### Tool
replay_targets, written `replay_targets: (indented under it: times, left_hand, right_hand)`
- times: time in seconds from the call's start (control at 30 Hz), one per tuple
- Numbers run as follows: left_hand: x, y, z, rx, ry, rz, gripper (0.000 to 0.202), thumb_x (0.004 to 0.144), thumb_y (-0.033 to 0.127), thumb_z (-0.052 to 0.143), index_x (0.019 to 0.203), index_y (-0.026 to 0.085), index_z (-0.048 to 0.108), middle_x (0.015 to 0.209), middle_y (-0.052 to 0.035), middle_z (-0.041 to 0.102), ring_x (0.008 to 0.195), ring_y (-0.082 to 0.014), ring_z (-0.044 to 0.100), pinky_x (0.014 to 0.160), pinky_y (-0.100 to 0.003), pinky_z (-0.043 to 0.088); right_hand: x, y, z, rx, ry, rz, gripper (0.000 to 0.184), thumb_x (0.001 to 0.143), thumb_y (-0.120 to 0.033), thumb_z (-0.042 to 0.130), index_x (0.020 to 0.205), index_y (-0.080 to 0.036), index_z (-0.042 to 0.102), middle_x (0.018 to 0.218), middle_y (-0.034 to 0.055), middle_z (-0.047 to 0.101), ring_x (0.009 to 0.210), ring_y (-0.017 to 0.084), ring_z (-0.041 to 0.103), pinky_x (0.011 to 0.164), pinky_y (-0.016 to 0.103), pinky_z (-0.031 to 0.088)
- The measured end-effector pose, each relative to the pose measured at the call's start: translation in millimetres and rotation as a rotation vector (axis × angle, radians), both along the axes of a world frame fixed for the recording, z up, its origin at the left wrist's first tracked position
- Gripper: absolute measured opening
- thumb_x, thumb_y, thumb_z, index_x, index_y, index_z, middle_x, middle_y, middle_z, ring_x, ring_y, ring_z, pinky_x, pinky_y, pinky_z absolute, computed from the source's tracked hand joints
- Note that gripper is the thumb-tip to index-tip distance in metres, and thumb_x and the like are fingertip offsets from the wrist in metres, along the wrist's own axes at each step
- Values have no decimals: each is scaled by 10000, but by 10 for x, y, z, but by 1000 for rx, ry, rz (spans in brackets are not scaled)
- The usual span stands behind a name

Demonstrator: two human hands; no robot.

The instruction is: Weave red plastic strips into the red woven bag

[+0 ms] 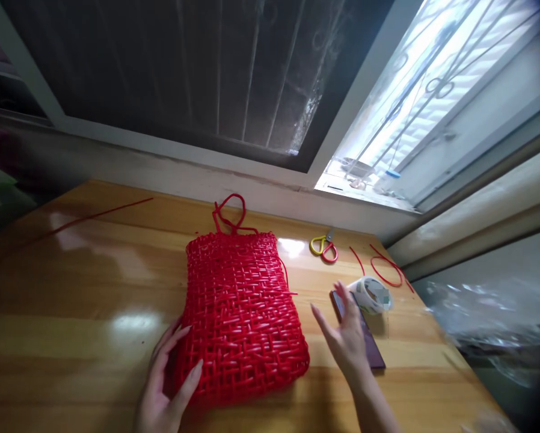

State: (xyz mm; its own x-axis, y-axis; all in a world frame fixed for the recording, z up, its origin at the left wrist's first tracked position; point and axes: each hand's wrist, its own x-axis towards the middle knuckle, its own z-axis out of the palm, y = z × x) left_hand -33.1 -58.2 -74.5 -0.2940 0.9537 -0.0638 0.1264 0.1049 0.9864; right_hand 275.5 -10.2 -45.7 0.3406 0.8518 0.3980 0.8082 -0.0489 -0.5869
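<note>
There it was, the red, glossy, basket-woven bag [245,307], right between your hands on the pale, striped wooden table [94,361], long axis running away from you, with its thin red cord loop [234,219] at the far end. Your left hand [164,373] was nearer, touching the bag's lower left side, thumb and fingers parted; whether they truly gripped, I couldn't tell. And your right hand [349,337]? Empty, fingers spread open, apart from the bag's right edge, over the slim, dark, rectangular phone [373,346].
</note>
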Motion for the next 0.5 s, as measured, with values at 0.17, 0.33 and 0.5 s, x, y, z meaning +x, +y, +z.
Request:
replay_targets:
  times: [0.17,0.33,0.5]
  left_hand:
    - [45,14,56,-13,-18,37,440,721,407,595,1134,302,483,1302,-4,430,1230,-258,367,1071,-437,243]
    - [37,25,49,10,4,27,446,714,407,602,1129,292,486,1290,-12,434,1222,-260,372,1072,-451,233]
    - [13,7,6,-10,-23,13,457,720,395,603,1148,292,479,1287,-19,438,1217,-258,380,1071,-451,234]
  right_hand:
    - [609,-294,-172,-295,-345,-387,1035,602,-685,554,1390,-119,193,1217,215,493,1087,395,466,862,519,386]
    - [809,-379,-366,-511,-402,-360,973,658,-705,453,1388,-108,209,955,171,626,897,372,574,708,460,450]
    - [781,-357,-383,-433,-387,-321,872,683,-649,473,1352,-127,269,864,129,627,833,324,580,670,410,457]
